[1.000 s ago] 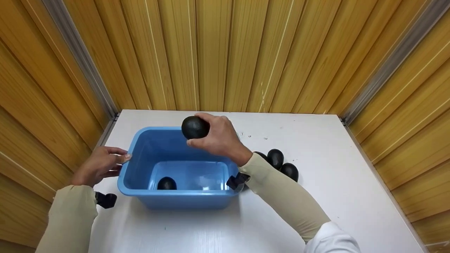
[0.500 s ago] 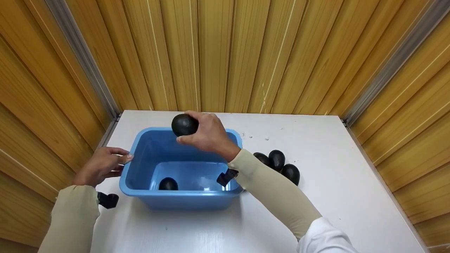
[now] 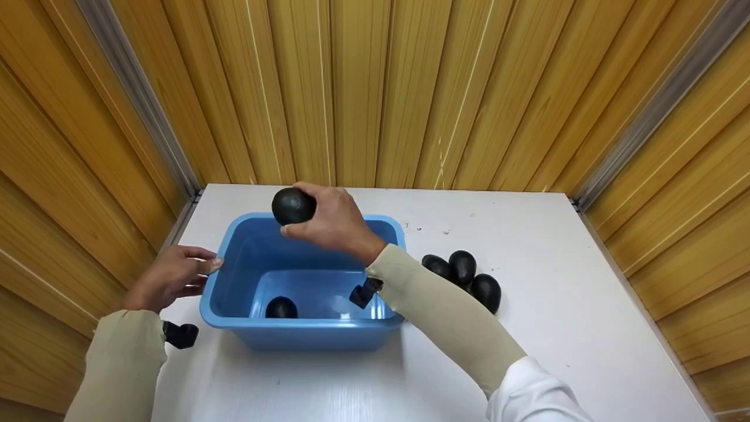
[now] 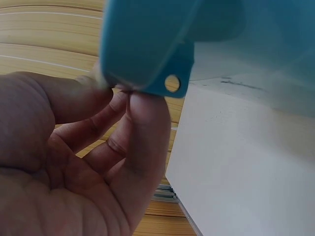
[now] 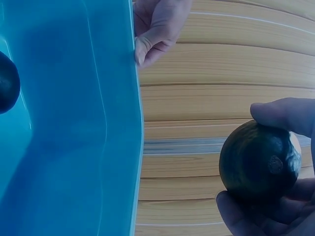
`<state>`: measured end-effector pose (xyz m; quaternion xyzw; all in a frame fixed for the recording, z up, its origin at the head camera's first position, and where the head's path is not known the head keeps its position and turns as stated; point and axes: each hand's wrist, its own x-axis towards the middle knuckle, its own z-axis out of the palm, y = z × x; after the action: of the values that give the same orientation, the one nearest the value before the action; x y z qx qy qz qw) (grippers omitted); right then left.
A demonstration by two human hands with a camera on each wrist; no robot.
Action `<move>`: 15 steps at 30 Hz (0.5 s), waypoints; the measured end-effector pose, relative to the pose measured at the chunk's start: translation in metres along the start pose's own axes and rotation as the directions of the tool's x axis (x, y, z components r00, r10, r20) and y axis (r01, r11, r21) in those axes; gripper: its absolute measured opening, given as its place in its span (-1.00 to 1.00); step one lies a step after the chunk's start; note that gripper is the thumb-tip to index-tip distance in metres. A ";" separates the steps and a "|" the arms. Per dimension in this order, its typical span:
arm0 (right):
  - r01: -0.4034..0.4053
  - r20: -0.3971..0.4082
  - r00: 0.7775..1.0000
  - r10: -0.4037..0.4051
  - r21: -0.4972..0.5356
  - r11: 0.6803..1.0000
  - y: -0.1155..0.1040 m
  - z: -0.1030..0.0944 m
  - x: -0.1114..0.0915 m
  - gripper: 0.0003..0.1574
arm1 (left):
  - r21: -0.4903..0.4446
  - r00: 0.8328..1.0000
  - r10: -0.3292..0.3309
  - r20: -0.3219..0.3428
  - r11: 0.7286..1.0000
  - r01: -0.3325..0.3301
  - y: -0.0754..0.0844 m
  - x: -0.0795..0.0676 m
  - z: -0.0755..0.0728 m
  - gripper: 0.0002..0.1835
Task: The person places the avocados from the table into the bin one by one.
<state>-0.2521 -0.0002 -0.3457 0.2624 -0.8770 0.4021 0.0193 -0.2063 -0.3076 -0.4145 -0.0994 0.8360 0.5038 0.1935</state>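
Observation:
My right hand grips a dark, nearly black avocado between thumb and fingers, above the back rim of a blue plastic tub. In the right wrist view a small round scar shows on this avocado's skin. Another dark avocado lies on the tub's floor near its front wall, partly hidden by the front rim. At the tub's left side, my left hand pinches the rim; the left wrist view shows its thumb and fingertips at the rim, beside a tab with a hole.
Dark avocados lie clustered on the white table to the tub's right, partly behind my right forearm. Wood-patterned panel walls enclose the back and both sides. Small specks mark the tabletop behind the cluster.
My right hand has moved left with the avocado along the tub's back rim. More of the avocado cluster shows beside the forearm. The left hand has stayed at the rim.

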 end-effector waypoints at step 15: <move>-0.011 0.048 0.999 0.010 0.007 1.000 -0.005 0.016 0.014 -0.10 | 0.024 1.000 -0.003 -0.004 1.000 0.003 0.004 -0.002 0.004 -0.32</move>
<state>-0.2588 -0.0203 -0.3495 0.2674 -0.8772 0.3988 -0.0049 -0.2047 -0.3025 -0.4118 -0.0995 0.8423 0.4930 0.1938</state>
